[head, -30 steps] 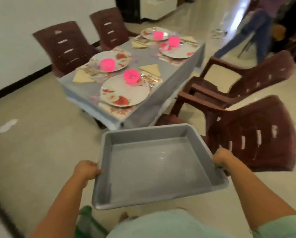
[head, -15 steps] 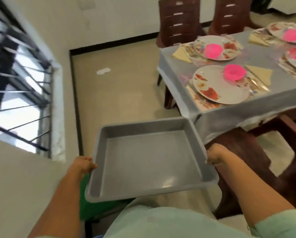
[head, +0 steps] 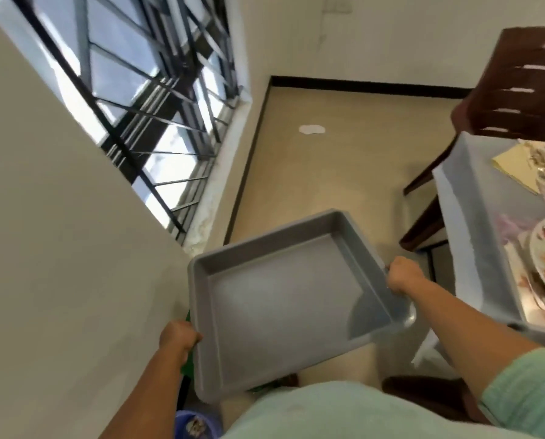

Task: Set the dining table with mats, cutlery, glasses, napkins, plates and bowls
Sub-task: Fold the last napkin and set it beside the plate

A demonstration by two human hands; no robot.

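Both hands were clamped on the empty grey tray [head: 284, 299], left hand [head: 177, 335] and right hand [head: 402, 275] on opposite rims, probably to keep it level. The dining table [head: 474, 198], plates already set, sat just to the right.

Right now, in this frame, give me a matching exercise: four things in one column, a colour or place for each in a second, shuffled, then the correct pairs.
Things:
1. tray
2. chair
3. napkin
4. window grille

Descriptions:
A. dark brown, at the table's far side
B. pale yellow, lying on the table
C. grey, empty, held at both side rims by the left hand and right hand
D. black bars, in the wall at left

Pairs: 1-C, 2-A, 3-B, 4-D
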